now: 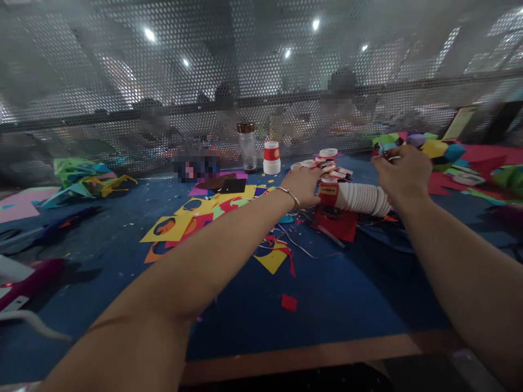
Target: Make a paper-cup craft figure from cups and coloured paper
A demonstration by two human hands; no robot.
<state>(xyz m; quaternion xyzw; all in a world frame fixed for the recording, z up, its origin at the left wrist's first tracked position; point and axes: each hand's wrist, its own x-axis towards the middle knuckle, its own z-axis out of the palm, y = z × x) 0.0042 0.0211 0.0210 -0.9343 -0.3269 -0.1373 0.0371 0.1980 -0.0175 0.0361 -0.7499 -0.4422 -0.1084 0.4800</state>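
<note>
My left hand (301, 187), wearing a bangle, stretches over the table with its thumb and fingers apart. It is beside the base end of a stack of paper cups (362, 198) lying on its side, the end cup red and white; whether it touches them I cannot tell. Behind it lies a heap of cut paper cup pieces (328, 154). My right hand (404, 171) is raised at the other end of the stack, its fingers pinched on a small, thin, pale thing that is too blurred to name.
Yellow paper squares with round holes (180, 226) lie left of centre. A clear bottle (247, 149) and upright paper cups (272, 158) stand at the back, before a perforated metal screen (261, 71). A purple glue gun-like tool (32, 280) is at far left; colourful paper shapes (435, 149) lie right.
</note>
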